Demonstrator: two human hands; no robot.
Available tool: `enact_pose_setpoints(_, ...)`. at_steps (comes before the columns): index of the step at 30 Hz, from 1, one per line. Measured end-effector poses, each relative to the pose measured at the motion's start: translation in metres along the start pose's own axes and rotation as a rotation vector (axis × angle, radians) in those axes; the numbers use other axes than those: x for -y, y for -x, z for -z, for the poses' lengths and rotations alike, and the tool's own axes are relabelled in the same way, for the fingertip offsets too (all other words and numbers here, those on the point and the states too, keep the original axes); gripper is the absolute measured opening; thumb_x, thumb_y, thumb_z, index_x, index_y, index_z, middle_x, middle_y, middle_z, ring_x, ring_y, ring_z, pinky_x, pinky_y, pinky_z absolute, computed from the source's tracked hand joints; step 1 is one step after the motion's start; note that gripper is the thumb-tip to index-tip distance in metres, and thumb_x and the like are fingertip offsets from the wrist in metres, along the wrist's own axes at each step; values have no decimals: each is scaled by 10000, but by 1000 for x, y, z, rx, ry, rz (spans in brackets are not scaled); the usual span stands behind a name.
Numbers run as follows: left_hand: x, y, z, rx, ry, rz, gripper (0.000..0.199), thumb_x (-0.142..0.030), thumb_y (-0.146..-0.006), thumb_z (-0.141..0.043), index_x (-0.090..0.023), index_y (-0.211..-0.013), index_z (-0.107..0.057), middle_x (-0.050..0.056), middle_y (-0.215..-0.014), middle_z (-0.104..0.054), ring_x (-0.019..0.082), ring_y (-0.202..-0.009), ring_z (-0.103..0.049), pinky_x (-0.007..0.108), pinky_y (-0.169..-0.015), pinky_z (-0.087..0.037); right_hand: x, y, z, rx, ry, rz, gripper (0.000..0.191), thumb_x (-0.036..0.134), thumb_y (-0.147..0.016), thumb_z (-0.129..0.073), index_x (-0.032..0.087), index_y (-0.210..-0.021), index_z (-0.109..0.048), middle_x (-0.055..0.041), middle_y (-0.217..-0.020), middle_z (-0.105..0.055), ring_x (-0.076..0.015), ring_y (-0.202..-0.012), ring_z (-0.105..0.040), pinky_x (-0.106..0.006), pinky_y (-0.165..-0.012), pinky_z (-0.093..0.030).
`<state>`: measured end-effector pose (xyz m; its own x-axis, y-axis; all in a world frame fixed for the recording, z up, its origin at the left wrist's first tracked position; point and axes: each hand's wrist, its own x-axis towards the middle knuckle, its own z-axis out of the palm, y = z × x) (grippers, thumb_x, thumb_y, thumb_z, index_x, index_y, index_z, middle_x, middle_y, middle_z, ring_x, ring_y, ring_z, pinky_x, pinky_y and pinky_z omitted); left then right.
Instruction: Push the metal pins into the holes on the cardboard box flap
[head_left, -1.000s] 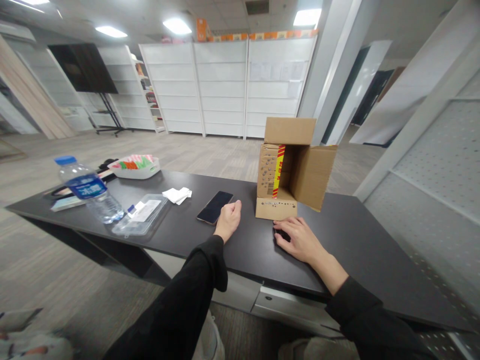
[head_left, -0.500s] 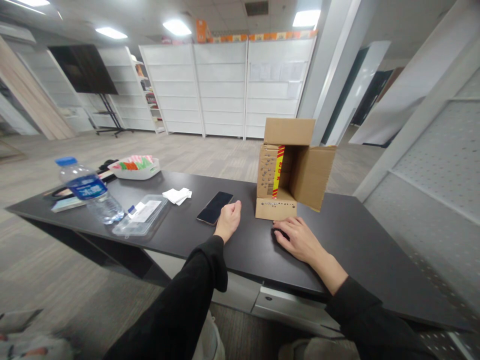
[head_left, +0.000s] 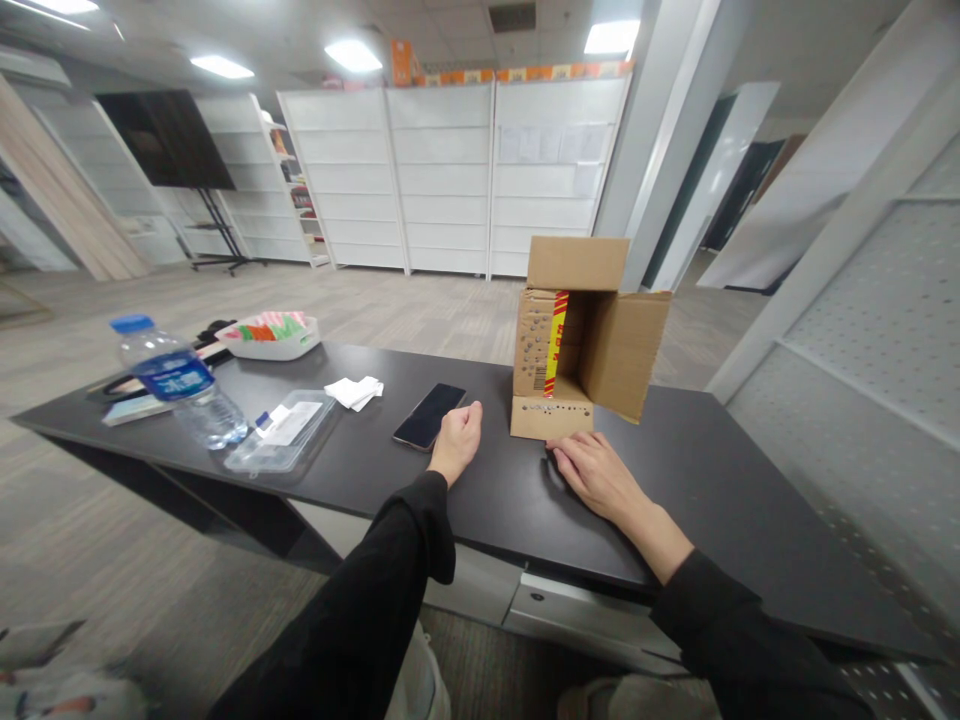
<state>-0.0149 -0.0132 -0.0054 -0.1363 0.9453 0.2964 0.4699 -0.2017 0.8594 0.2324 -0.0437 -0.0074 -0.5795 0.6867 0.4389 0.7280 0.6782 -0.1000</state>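
My left hand (head_left: 456, 442) is closed in a loose fist above the dark table, thumb side up; whatever its palm may hold is hidden. Just beside it a black smartphone (head_left: 427, 413) lies flat, its near right corner close behind the knuckles. My right hand (head_left: 596, 475) rests palm down on the tabletop, thumb drawn in against bent fingers, and the space beneath them cannot be seen. Its fingertips are at the lower edge of an open cardboard box (head_left: 529, 345), whose front flap (head_left: 551, 418) hangs toward me. Yellow and red tape runs along the box's opening.
Left on the table (head_left: 360, 440) stand a water bottle (head_left: 176, 375) with a blue cap, a clear plastic case (head_left: 281, 435), folded white paper (head_left: 355, 392) and a white basket (head_left: 274, 345) of colourful packets. A perforated panel (head_left: 885, 290) borders the right side.
The thumb of my right hand has moved in toward the fingers, narrowing the gap between them. My left hand, the phone and the box look the same.
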Motion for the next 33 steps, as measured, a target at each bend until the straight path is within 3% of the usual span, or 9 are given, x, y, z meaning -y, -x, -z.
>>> enact_pose_setpoints(8,0,0,0,-3,-1,-5,468,-523,-909,-346,-215,-588,-199,-49,-562,-214,87,-551,-228,278,-549,-175,-8,-2,-7,-88,2,-39,308,262,-1018,-328,178,-987,-623,-85,-888,-701,-225,-868,-622,-352,-786,-388)
enact_pose_setpoints(17,0,0,0,-2,-2,-10,470,-525,-908,-337,-214,-583,-205,-48,-559,-214,89,-552,-230,280,-550,-172,-22,-14,-12,-277,-219,-261,323,340,-1007,-331,200,-965,-619,-85,-950,-722,-239,-908,-670,-371,-834,-442)
enact_pose_setpoints(25,-1,1,0,-1,7,11,472,-527,-902,-356,-213,-584,-204,-50,-558,-214,86,-550,-228,282,-549,-170,-24,-32,-12,-401,-348,-465,407,457,-996,-303,199,-976,-617,-110,-938,-716,-233,-798,-674,-351,-745,-497)
enact_pose_setpoints(33,-1,1,1,-1,22,1,474,-529,-902,-349,-214,-580,-203,-49,-556,-213,88,-554,-221,284,-551,-167,-24,-40,-19,-533,-320,-492,398,437,-997,-304,186,-1011,-612,-124,-962,-712,-247,-837,-669,-375,-776,-494)
